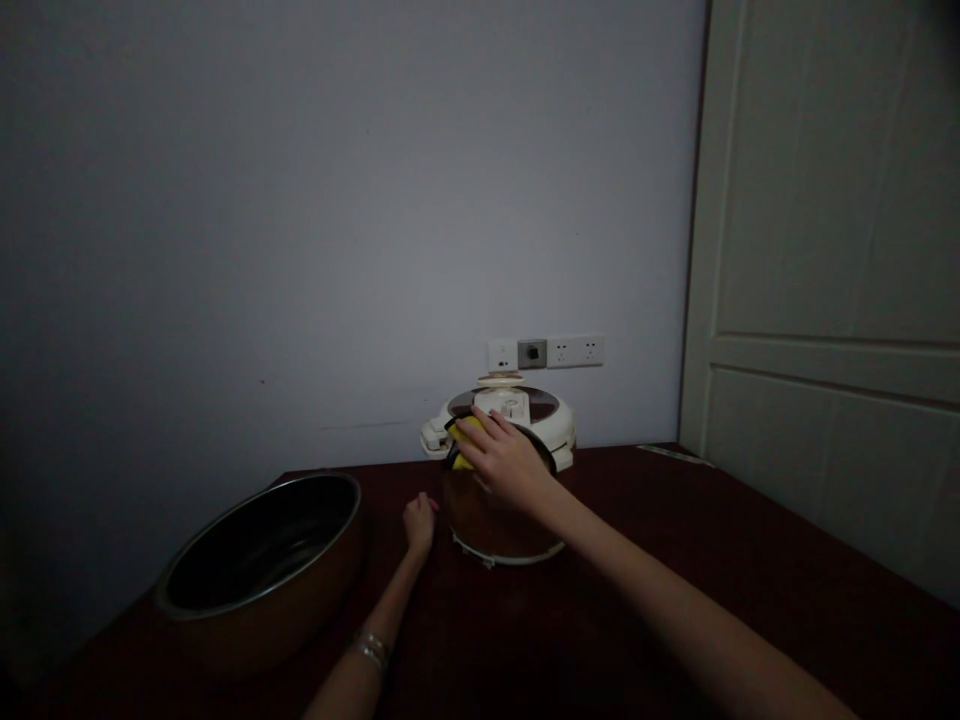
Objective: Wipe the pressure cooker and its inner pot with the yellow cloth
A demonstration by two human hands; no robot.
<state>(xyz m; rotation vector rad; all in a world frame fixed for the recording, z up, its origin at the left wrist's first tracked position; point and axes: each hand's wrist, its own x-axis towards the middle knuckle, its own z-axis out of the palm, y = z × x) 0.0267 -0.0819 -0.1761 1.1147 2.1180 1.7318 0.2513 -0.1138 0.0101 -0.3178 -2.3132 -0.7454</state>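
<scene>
My right hand (510, 465) is closed on a yellow cloth (465, 440) with a dark edge, pressed at the dark rim of a brown round cooker body (502, 525). This body has a pale ring around its bottom and stands on the table. Just behind it is a white cooker lid (556, 425) with a brown top and a knob. My left hand (419, 522) rests in a loose fist on the table, left of the cooker body, and nothing shows in it. My right hand hides part of the body's rim.
A large dark-lined pot (274, 610) sits at the left on the dark red table (660, 540). Wall sockets (576, 351) are above the lid. A thin strip (675, 455) lies by the back right edge. At the right stands a pale panelled door (832, 370).
</scene>
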